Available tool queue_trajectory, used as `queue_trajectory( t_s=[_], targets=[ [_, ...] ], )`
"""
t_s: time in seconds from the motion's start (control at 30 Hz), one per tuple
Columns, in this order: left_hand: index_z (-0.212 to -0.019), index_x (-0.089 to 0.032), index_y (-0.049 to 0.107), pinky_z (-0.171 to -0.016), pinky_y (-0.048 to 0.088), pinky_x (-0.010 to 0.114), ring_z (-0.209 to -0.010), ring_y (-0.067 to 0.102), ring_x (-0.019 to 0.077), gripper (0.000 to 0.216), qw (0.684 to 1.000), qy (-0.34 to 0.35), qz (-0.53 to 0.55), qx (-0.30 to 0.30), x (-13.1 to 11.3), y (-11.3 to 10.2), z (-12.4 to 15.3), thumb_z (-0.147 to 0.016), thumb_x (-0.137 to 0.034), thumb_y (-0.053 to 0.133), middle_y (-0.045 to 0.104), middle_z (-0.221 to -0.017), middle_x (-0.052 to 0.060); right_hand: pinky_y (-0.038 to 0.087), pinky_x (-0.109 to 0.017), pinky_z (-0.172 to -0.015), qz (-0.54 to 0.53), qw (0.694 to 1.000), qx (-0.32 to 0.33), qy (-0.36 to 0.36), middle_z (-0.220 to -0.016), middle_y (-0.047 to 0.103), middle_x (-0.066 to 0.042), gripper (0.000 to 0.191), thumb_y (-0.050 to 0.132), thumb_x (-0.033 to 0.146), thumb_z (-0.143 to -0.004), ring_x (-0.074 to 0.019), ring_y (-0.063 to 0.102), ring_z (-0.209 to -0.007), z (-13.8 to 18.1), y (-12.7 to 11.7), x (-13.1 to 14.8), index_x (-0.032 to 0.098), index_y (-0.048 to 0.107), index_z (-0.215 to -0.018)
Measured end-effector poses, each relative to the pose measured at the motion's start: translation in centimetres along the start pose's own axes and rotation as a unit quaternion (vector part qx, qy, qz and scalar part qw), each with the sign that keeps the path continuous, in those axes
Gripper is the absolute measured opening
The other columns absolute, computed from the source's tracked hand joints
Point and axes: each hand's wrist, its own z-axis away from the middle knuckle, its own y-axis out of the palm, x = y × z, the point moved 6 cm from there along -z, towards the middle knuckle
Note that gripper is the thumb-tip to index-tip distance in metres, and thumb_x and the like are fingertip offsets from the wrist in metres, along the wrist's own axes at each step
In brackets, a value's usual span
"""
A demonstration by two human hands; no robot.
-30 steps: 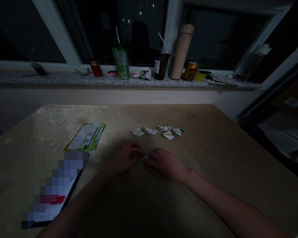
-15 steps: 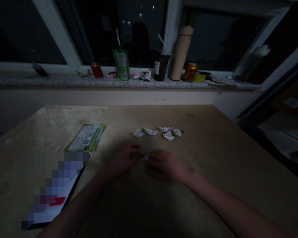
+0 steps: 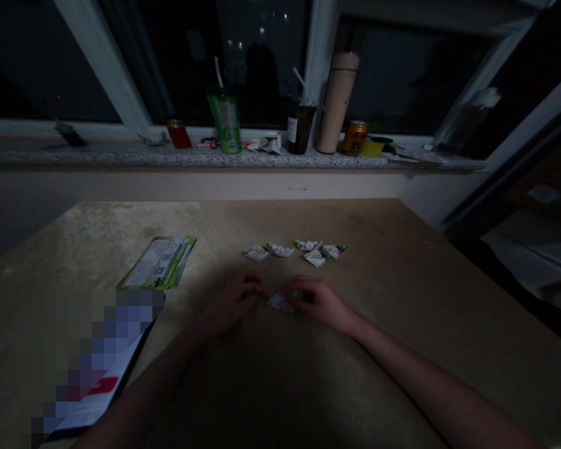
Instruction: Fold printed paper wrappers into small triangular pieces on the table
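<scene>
Between my two hands, low over the table, is a small piece of folded printed paper [image 3: 279,302], whitish with green at its edge. My left hand [image 3: 234,300] pinches its left end with curled fingers. From the other side my right hand [image 3: 321,304] has fingers and thumb bent onto its right part, covering some of it. Just beyond my hands lie several similar folded paper pieces, white and green. One piece [image 3: 257,252] is at the left of that row, and another piece [image 3: 315,258] is nearest on the right.
On the left of the wooden table [image 3: 402,262] lie a flat green-and-white packet [image 3: 161,259] and a partly pixelated device [image 3: 98,396] with a lit screen. The windowsill [image 3: 135,156] beyond holds a green cup [image 3: 227,123], a dark cup [image 3: 300,128], a pink flask [image 3: 339,103] and an orange can [image 3: 354,138].
My right hand has lifted its knuckles and shifted slightly right, uncovering more of the folded paper. My left hand stays at the paper's left end. The view has shifted slightly.
</scene>
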Motion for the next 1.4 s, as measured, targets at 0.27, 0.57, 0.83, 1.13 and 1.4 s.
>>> queue_trajectory(
  t_s=[0.27, 0.57, 0.83, 1.13, 1.4],
  targets=[
    [-0.084, -0.024, 0.069, -0.095, 0.037, 0.041, -0.108, 0.05, 0.0265, 0.014, 0.999, -0.011, -0.027, -0.045, -0.3, 0.2, 0.1, -0.075, -0.035, 0.066, 0.055, -0.112, 0.003, 0.035, -0.041, -0.09, 0.264, 0.964, -0.028, 0.009, -0.107, 0.06, -0.009, 0.036, 0.054, 0.013, -0.081, -0.0236, 0.051, -0.104, 0.1, -1.6, -0.7, 0.019, 0.058, -0.116],
    [-0.111, -0.024, 0.06, -0.095, 0.036, 0.041, -0.109, 0.05, 0.0254, 0.035, 0.996, 0.008, -0.043, -0.082, -0.2, 0.3, 0.5, -0.077, -0.031, 0.066, 0.055, -0.115, 0.003, 0.033, -0.037, -0.088, 0.234, 0.972, -0.001, -0.012, -0.103, 0.063, -0.006, 0.028, 0.057, 0.008, -0.075, -0.0215, 0.053, -0.1, 0.2, -1.0, -0.4, 0.019, 0.062, -0.101],
    [-0.098, -0.029, 0.069, -0.097, 0.035, 0.041, -0.112, 0.049, 0.0235, 0.019, 0.993, 0.06, -0.026, -0.1, -1.0, 0.0, 0.8, -0.086, -0.031, 0.056, 0.057, -0.118, 0.001, 0.042, -0.028, -0.071, 0.055, 0.997, -0.052, 0.029, -0.086, 0.063, -0.003, 0.018, 0.055, 0.009, -0.073, -0.0164, 0.057, -0.08, 0.0, -1.5, -1.4, 0.018, 0.061, -0.088],
    [-0.085, -0.022, 0.069, -0.088, 0.045, 0.036, -0.094, 0.06, 0.0197, 0.025, 0.986, 0.053, 0.016, -0.159, -1.4, -1.0, 1.0, -0.088, -0.037, 0.049, 0.066, -0.101, 0.003, 0.041, -0.022, -0.057, -0.196, 0.955, -0.175, 0.139, -0.071, 0.056, 0.004, 0.039, 0.066, 0.02, -0.067, -0.0104, 0.053, -0.062, 0.2, -0.7, -3.6, 0.021, 0.048, -0.102],
    [-0.089, -0.023, 0.066, -0.085, 0.048, 0.034, -0.09, 0.062, 0.0185, 0.022, 0.984, 0.065, 0.015, -0.165, -2.5, -0.4, 1.7, -0.088, -0.036, 0.049, 0.067, -0.098, 0.002, 0.046, -0.024, -0.054, -0.347, 0.913, -0.099, 0.189, -0.072, 0.06, 0.003, 0.036, 0.063, 0.04, -0.076, -0.0126, 0.059, -0.059, 0.3, 2.1, -1.9, 0.023, 0.043, -0.101]
  ],
)
